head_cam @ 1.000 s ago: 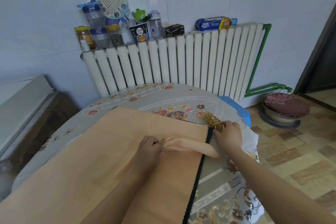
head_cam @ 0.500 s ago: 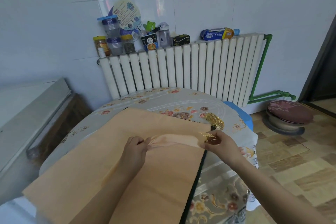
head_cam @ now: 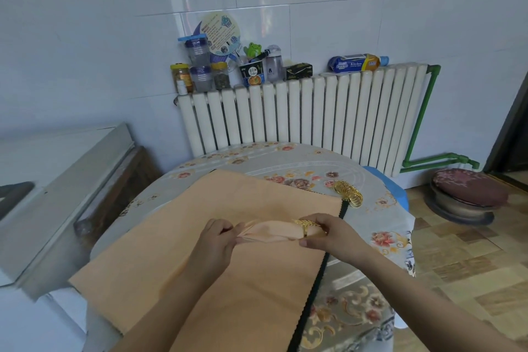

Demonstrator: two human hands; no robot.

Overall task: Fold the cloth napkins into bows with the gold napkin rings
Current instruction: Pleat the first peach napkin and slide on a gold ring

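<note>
Left hand (head_cam: 215,240) pinches napkin (head_cam: 271,233) end; right hand (head_cam: 328,233) grips gold ring (head_cam: 305,226) around other end.

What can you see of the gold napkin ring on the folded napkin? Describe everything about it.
The gold napkin ring looks like shiny metal, a thin band topped with a leaf-shaped spray. It sits around the right end of the gathered peach napkin, held above the table. The right hand pinches it; the left hand grips the napkin's other end. More rings lie apart behind.
</note>
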